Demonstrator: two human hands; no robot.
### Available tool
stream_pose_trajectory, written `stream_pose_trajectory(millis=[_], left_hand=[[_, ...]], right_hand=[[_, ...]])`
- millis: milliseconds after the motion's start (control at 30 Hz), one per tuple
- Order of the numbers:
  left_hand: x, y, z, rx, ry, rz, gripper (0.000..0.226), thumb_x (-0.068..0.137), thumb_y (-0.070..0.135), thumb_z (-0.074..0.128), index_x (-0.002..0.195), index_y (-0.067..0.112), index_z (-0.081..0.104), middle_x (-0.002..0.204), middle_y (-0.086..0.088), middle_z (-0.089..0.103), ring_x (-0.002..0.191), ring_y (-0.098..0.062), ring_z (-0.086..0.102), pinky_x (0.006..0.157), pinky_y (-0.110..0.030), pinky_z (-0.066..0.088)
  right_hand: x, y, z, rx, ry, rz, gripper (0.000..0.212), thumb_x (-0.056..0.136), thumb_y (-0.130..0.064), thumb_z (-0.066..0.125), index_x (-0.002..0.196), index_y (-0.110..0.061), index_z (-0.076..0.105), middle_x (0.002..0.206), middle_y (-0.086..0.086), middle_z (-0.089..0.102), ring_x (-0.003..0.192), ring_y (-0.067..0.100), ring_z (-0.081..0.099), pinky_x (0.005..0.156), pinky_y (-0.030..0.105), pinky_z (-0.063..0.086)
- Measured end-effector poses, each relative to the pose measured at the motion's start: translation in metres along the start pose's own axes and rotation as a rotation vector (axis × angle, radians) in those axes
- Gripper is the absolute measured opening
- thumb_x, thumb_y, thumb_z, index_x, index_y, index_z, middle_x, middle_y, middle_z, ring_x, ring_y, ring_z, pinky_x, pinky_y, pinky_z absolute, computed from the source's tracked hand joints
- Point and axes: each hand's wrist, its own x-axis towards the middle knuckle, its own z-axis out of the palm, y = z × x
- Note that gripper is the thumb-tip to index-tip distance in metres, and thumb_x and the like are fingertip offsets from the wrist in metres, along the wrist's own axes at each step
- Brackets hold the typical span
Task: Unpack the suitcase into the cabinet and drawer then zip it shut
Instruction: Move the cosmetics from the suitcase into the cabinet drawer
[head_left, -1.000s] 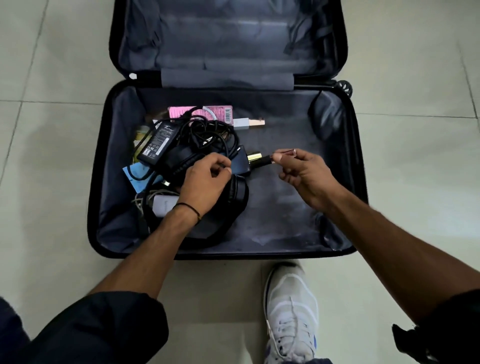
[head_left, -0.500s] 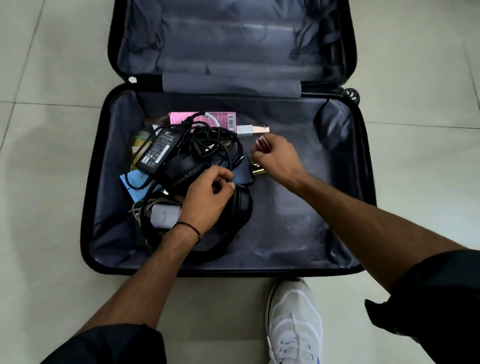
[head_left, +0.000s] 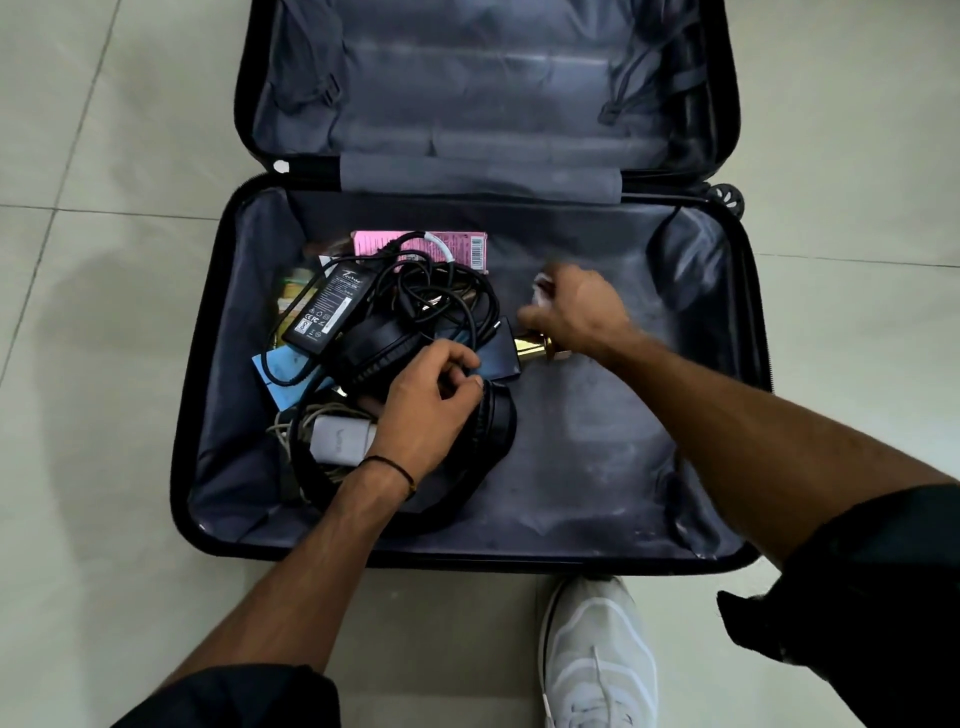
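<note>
Standing nearest on the pale tiled floor (head_left: 104, 467) is a white mesh sneaker (head_left: 597, 660), just beside the near rim of the open black hard-shell suitcase (head_left: 467, 560). The suitcase lies flat, with its grey-lined lid (head_left: 488, 88) folded away on the far side. Both hands reach into the near half, where the contents are heaped towards the left.

The left hand (head_left: 431, 400), with a thin black cord at its wrist, rests on the black padded headphones (head_left: 496, 423). Its fingers are curled in towards the thumb, and I cannot tell whether they pinch a cable. Just left of that wrist lies a white plug-in charger (head_left: 343, 441), and beyond it a light blue card (head_left: 280, 371).

Past the left fingertips sits a dark blue flat box (head_left: 496, 353) with a shiny gold cylinder (head_left: 532, 349) touching its right end. The right hand (head_left: 576, 312), blurred, hovers just over that cylinder. Its fingers are curled round a small whitish object (head_left: 543, 288) that peeks out at the fingertips.

Farther left, a black rectangular power adapter (head_left: 327, 306) lies tilted on tangled black cables (head_left: 415, 280). Behind them a pink printed carton (head_left: 467, 248) lies near the far wall.
</note>
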Motion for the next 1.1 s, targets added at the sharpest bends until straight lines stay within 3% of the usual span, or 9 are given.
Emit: stream_pose_trajectory(millis=[133,300,400,500,700,800,867,1000,1100], left_hand=[[0.001,-0.001,0.003,0.008,0.018,-0.015,0.010,0.087,0.010,0.064,0.095,0.015,0.062,0.078,-0.004,0.054,0.063,-0.006,0.046,0.062,-0.011,0.039],[0.003,-0.003,0.005,-0.042,0.023,-0.032,0.008,0.087,0.016,0.067,0.091,0.015,0.060,0.071,0.002,0.048,0.059,-0.003,0.041,0.060,-0.012,0.037],[0.003,-0.004,0.006,-0.051,0.018,-0.039,0.018,0.084,0.025,0.074,0.091,0.017,0.059,0.073,0.003,0.045,0.059,-0.006,0.038,0.058,-0.014,0.036],[0.002,-0.004,0.007,-0.037,0.022,-0.039,0.024,0.080,0.027,0.078,0.091,0.019,0.058,0.074,0.005,0.042,0.057,-0.005,0.035,0.057,-0.014,0.035],[0.001,-0.004,0.006,-0.053,0.010,-0.052,0.022,0.081,0.024,0.077,0.092,0.019,0.057,0.076,0.005,0.042,0.056,-0.004,0.035,0.056,-0.013,0.036],[0.001,-0.003,0.005,-0.051,0.004,-0.054,0.022,0.082,0.024,0.076,0.093,0.018,0.058,0.077,0.003,0.043,0.057,-0.004,0.035,0.056,-0.012,0.036],[0.000,-0.003,0.004,-0.056,-0.001,-0.053,0.023,0.082,0.024,0.076,0.094,0.017,0.058,0.077,0.003,0.044,0.058,-0.006,0.036,0.057,-0.013,0.036],[-0.002,-0.002,0.004,-0.042,-0.002,-0.035,0.020,0.082,0.024,0.076,0.095,0.019,0.061,0.079,0.001,0.051,0.061,-0.007,0.041,0.059,-0.013,0.039],[-0.002,-0.001,0.007,0.072,0.045,0.029,0.022,0.081,0.026,0.075,0.095,0.022,0.059,0.083,0.002,0.052,0.064,-0.006,0.045,0.065,-0.021,0.043]], right_hand=[[-0.023,0.016,-0.009,0.943,-0.109,0.318,0.020,0.086,-0.023,0.064,0.070,-0.017,0.052,0.059,-0.001,0.050,0.047,0.014,0.047,0.048,0.029,0.031],[-0.044,0.025,-0.011,1.487,-0.301,0.401,0.010,0.092,-0.020,0.051,0.085,-0.018,0.057,0.079,0.000,0.065,0.071,0.018,0.067,0.051,0.024,0.048],[-0.051,0.019,-0.007,1.336,-0.331,0.377,0.007,0.092,-0.009,0.056,0.086,-0.012,0.056,0.078,0.005,0.060,0.055,0.015,0.057,0.044,0.025,0.048],[-0.046,0.019,0.005,0.897,-0.136,0.282,0.016,0.083,-0.005,0.072,0.088,-0.009,0.058,0.071,0.007,0.054,0.045,0.013,0.048,0.039,0.024,0.043],[-0.038,0.022,0.010,0.364,-0.217,0.048,0.055,0.078,-0.014,0.080,0.127,-0.029,0.061,0.094,-0.009,0.066,0.072,0.006,0.063,0.058,0.013,0.049],[-0.043,0.025,0.014,0.428,-0.205,0.044,0.039,0.080,-0.009,0.078,0.114,-0.025,0.068,0.095,0.001,0.074,0.084,0.030,0.070,0.070,0.037,0.060],[-0.047,0.028,0.010,0.487,-0.218,0.077,0.035,0.079,-0.008,0.080,0.109,-0.023,0.071,0.094,0.005,0.075,0.076,0.036,0.067,0.067,0.047,0.059],[-0.056,0.040,-0.011,0.632,-0.280,0.107,0.037,0.080,-0.002,0.080,0.114,-0.016,0.071,0.083,0.003,0.074,0.061,0.014,0.063,0.048,0.026,0.052],[-0.063,0.045,-0.031,0.704,-0.252,0.107,0.038,0.078,-0.004,0.082,0.113,-0.013,0.072,0.075,-0.001,0.072,0.049,0.010,0.058,0.041,0.022,0.044]])
